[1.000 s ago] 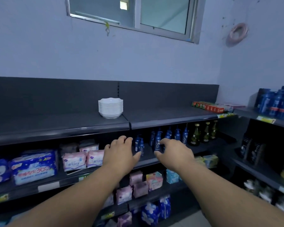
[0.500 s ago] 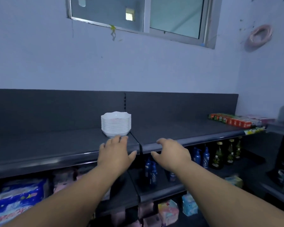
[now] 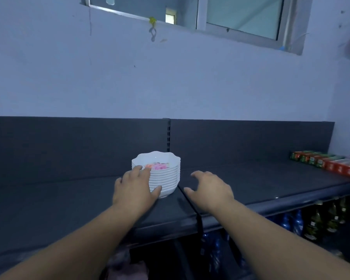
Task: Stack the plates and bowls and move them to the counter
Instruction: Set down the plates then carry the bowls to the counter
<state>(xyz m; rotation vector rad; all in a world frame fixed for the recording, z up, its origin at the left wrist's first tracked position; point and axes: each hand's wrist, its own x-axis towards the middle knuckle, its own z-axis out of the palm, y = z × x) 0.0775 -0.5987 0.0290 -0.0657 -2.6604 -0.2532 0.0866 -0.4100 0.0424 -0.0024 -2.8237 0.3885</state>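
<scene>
Shelf: dark grey top shelf ran along a pale blue wall under a window
Bowls: white bowl stack stood on it, near the panel seam
Left hand: left hand touched the stack's near side, fingers spread, perhaps not yet gripping
Right hand: right hand hovered just beside, fingers spread, empty
Right end: red boxes lay there
</scene>
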